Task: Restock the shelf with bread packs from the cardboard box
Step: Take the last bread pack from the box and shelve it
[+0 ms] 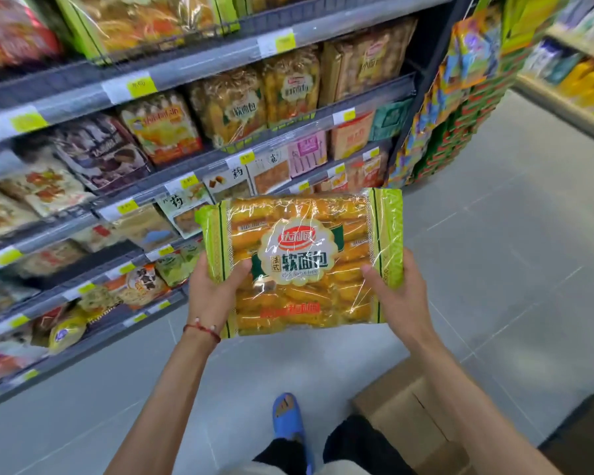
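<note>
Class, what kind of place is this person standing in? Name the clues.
Most likely a supermarket or grocery aisle: tiered shelves of packaged food, yellow price labels on the shelf edges, and a cardboard box on the floor.

A clear, green-edged bread pack (302, 262) of golden rolls is being held face up between the left hand (213, 289) and right hand (398, 296); the cardboard box (405, 416) is sitting below the right hand, the shelf (199, 63) is running left of both

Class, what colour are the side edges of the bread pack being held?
The bread pack has light green ends, clearest in the head view.
</note>
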